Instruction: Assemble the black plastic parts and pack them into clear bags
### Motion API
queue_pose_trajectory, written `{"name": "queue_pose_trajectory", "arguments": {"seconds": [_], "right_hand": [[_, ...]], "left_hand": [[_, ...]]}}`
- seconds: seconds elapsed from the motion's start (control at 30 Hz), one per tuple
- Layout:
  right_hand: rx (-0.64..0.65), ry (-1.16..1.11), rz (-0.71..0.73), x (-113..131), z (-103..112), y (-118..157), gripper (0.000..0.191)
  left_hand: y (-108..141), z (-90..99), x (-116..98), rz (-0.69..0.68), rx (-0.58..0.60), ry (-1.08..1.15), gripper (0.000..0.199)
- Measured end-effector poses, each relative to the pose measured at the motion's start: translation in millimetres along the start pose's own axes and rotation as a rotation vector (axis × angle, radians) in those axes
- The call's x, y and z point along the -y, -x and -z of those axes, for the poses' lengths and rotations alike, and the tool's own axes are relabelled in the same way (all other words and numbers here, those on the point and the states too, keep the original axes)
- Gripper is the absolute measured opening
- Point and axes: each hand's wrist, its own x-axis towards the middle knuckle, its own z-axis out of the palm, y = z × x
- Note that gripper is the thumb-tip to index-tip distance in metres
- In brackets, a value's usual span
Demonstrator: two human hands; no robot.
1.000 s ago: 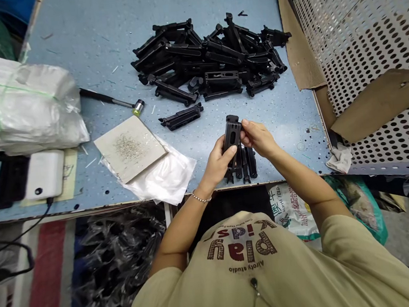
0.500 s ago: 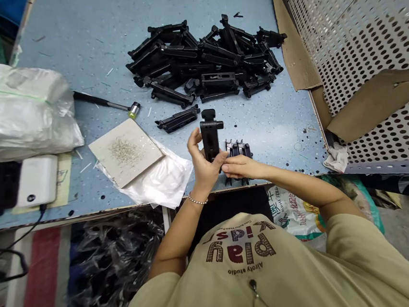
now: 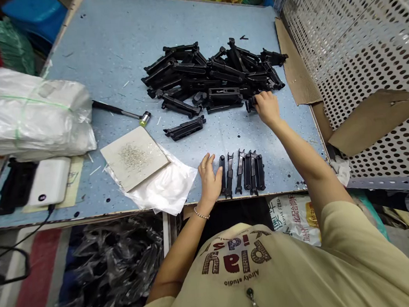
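My right hand [image 3: 268,108] reaches to the front right of a heap of black plastic brackets [image 3: 225,72]. Its fingers are closed on one black bracket [image 3: 251,104], mostly covered by the hand. Near the table's front edge, my left hand [image 3: 210,181] rests with fingers apart, holding nothing. Just right of it, a row of several narrow black brackets [image 3: 248,173] stands side by side. The left fingertips are close to the leftmost one; whether they touch it I cannot tell. A single bracket [image 3: 185,128] lies apart, in front of the heap.
A small hammer [image 3: 128,113] lies left of the heap. Nearer are a square board [image 3: 134,158] with grit and a white plastic bag [image 3: 173,188]. Wrapped bundles [image 3: 34,116] and a white power bank [image 3: 50,182] sit left. A perforated panel [image 3: 359,76] borders the right side.
The upright bracket has left my hands and the row at the front edge is fully visible. My right hand has moved forward to the heap; my left has lowered to the table.
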Motion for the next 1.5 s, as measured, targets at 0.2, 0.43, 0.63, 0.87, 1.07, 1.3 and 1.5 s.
{"name": "queue_pose_trajectory", "arguments": {"seconds": [0.2,0.43,0.63,0.87,1.07,1.3,1.5], "right_hand": [[0.212,-0.975,0.154,59,22,79,0.041],[0.041,-0.912,-0.014,99,39,131,0.055],[0.370,-1.184,-0.021,123,38,126,0.059],[0.407,-0.855,0.332,138,25,153,0.056],[0.343,-0.437,0.554,153,16,185,0.053],[0.212,-0.276,0.289,131,-1,72,0.054],[-0.008,-0.036,0.092,81,-29,-59,0.052]], "left_hand": [[-53,15.5,-52,-0.062,0.341,0.438,0.079],[-44,11.5,-76,0.341,0.435,0.849,0.057],[-34,17.8,-71,0.320,0.418,0.766,0.059],[-36,27.0,-64,0.433,0.208,0.783,0.050],[-36,27.8,-58,0.375,0.104,0.743,0.051],[-18,25.7,5,0.329,-0.097,0.333,0.056],[12,8.4,22,0.092,-0.032,-0.024,0.040]]}}
